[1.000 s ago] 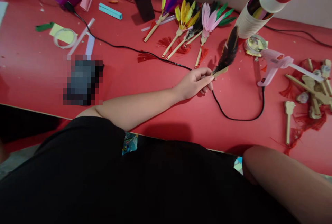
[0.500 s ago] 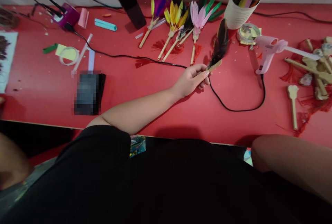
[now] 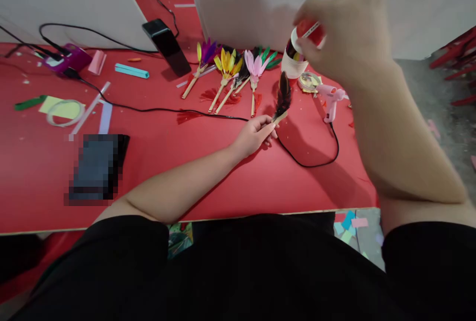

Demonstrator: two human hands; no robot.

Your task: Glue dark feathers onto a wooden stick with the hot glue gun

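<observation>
Lying on the red table, my left hand [image 3: 256, 136] pinches the stem of a dark brown feather [image 3: 284, 94] together with the small wooden stick [image 3: 280, 117] at its base. My right hand [image 3: 340, 19] is raised at the upper right, slightly blurred, with fingers curved and apart. It overlaps the upper part of a bottle [image 3: 295, 66] with a red and white top; whether it touches the bottle I cannot tell. Below it stands a pink glue gun [image 3: 330, 100] on its cord. Finished-looking feather sticks in pink [image 3: 256, 66], yellow [image 3: 227, 67] and purple [image 3: 208, 53] lie behind my left hand.
A black cord [image 3: 159, 111] crosses the table. At left are a dark pixelated device [image 3: 94, 167], a purple power socket [image 3: 69, 58], a blue strip [image 3: 132, 70] and a tape ring [image 3: 65, 113]. A black upright box [image 3: 167, 46] stands near the grey partition [image 3: 241, 4].
My right hand has come up into view over the bottle. The view has shifted, so the table items sit lower and further left. My left hand keeps the feather and stick.
</observation>
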